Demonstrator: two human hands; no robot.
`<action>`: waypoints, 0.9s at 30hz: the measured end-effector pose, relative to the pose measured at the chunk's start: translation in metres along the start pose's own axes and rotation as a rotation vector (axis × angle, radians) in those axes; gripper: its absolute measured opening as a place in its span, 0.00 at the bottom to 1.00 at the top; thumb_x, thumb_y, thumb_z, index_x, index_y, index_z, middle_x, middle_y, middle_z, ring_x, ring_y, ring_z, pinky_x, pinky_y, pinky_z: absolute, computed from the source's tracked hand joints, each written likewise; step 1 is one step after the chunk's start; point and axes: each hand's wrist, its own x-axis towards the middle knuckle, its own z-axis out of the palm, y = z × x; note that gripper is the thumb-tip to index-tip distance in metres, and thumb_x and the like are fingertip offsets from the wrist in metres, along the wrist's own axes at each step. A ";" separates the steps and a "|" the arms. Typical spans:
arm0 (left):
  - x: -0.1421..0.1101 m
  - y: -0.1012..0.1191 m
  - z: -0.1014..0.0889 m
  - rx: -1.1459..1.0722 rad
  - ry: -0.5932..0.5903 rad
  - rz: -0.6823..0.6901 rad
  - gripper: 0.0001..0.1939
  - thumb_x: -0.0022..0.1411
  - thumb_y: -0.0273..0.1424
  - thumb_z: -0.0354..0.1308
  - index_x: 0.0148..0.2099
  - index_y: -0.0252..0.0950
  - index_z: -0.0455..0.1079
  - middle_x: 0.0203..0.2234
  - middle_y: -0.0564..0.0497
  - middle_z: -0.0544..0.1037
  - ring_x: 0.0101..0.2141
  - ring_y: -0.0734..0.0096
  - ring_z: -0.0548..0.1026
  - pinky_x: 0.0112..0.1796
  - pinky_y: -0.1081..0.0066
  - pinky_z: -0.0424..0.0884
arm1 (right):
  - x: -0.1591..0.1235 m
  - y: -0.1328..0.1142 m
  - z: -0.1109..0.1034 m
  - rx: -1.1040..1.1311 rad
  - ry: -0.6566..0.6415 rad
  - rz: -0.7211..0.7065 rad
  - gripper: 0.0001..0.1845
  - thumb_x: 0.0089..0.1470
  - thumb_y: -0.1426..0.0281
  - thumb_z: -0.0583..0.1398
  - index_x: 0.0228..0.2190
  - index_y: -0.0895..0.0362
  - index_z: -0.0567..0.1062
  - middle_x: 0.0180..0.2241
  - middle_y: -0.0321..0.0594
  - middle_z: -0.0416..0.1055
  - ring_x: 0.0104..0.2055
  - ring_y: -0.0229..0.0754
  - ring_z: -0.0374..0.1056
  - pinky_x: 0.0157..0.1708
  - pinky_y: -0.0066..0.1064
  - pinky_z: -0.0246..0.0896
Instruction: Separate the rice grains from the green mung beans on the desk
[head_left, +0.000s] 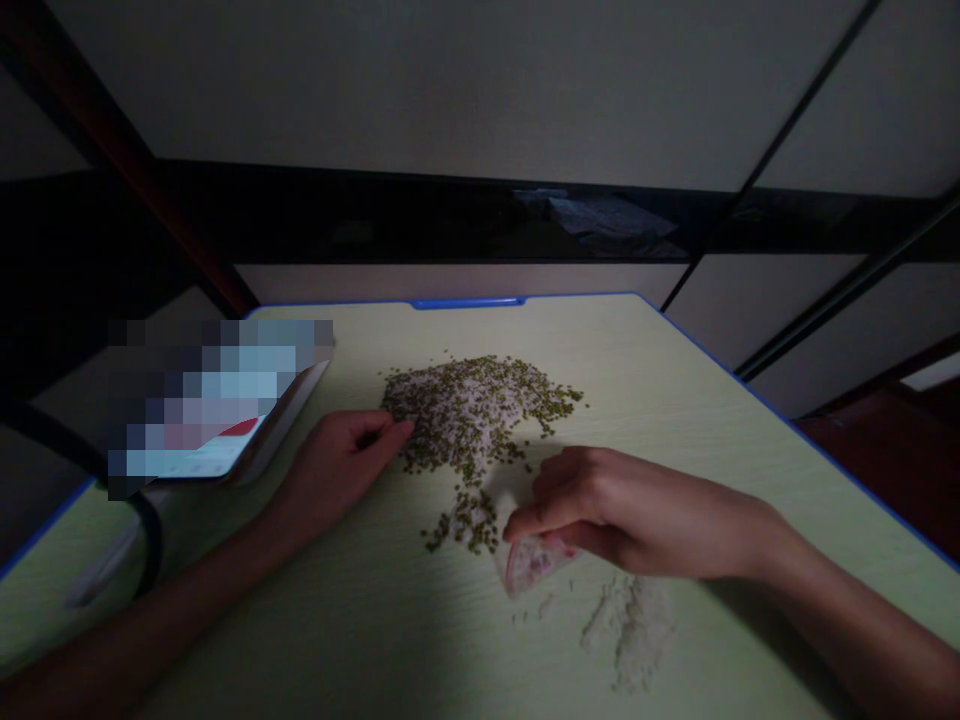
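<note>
Two heaps lie on the blue-edged worktop [270, 640]: mung beans mixed with rice [472, 405] near the middle, and plain white rice grains [641, 630] nearer the person. The left hand [337, 465] curls at the mixed heap's edge; whether it pinches anything, I cannot tell. The right hand's [607, 505] fingers bend over a clear, red-printed packet [536, 565], grip unclear.

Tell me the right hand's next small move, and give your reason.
The right hand should probably slide a few white grains out of the small mixed cluster toward the pale heap: its fingers are close beside that cluster, where green beans and white grains lie together, while the heap looks mostly white.
</note>
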 end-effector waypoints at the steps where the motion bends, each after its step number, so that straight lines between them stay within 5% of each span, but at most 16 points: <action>1: 0.000 0.000 0.000 -0.003 -0.004 -0.002 0.18 0.51 0.39 0.47 0.15 0.37 0.52 0.12 0.60 0.52 0.17 0.79 0.55 0.20 0.76 0.51 | 0.001 -0.001 0.001 -0.027 0.024 0.008 0.17 0.50 0.84 0.52 0.38 0.58 0.73 0.32 0.39 0.72 0.35 0.36 0.65 0.34 0.26 0.55; 9: -0.002 0.000 -0.001 0.001 -0.013 -0.005 0.18 0.52 0.38 0.47 0.16 0.36 0.50 0.13 0.61 0.51 0.18 0.80 0.53 0.21 0.77 0.49 | 0.002 0.003 0.009 -0.100 0.194 0.121 0.18 0.48 0.83 0.51 0.39 0.57 0.73 0.31 0.40 0.71 0.33 0.38 0.65 0.30 0.29 0.52; 27: 0.000 0.000 0.001 -0.001 -0.005 -0.010 0.18 0.52 0.38 0.47 0.15 0.37 0.50 0.12 0.60 0.51 0.17 0.79 0.54 0.20 0.76 0.50 | -0.001 0.007 0.007 -0.070 0.263 0.234 0.18 0.43 0.83 0.50 0.33 0.57 0.74 0.26 0.38 0.70 0.26 0.35 0.61 0.24 0.29 0.46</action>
